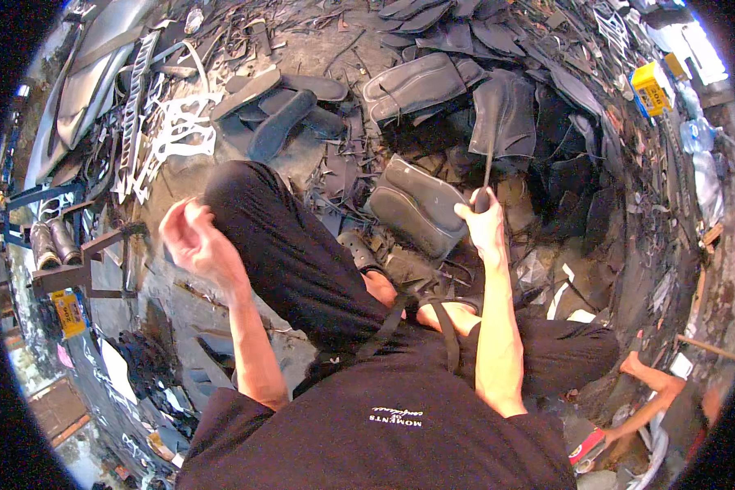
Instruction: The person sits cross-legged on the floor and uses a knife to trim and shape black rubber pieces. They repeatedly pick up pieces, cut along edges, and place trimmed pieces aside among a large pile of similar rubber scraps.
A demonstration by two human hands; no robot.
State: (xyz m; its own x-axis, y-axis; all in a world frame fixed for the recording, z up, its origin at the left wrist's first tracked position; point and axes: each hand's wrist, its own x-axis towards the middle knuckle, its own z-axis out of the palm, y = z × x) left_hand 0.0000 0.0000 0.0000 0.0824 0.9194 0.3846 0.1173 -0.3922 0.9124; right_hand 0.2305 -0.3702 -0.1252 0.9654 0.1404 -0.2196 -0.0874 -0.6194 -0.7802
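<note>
My right hand (488,230) is closed round the dark handle of a long, thin-bladed knife (488,170). Its blade points away from me, its far end over a dark sole-patterned sheet (505,114). Just left of that hand lies a thick dark block with sole outlines (416,206), in front of my feet. My left hand (198,241) is raised beside my bent left knee, its fingers loosely curled and somewhat apart, with nothing visible in it. Beyond the knee, several cut dark soles (282,114) lie in a loose heap.
Stacked sole sheets (420,82) and dark offcuts fill the far right. White cut-out scraps (186,124) lie far left. A metal frame (82,261) carrying dark shoes stands at left. Yellow boxes (652,88) sit toward the rim. Another person's arm (649,396) shows at lower right.
</note>
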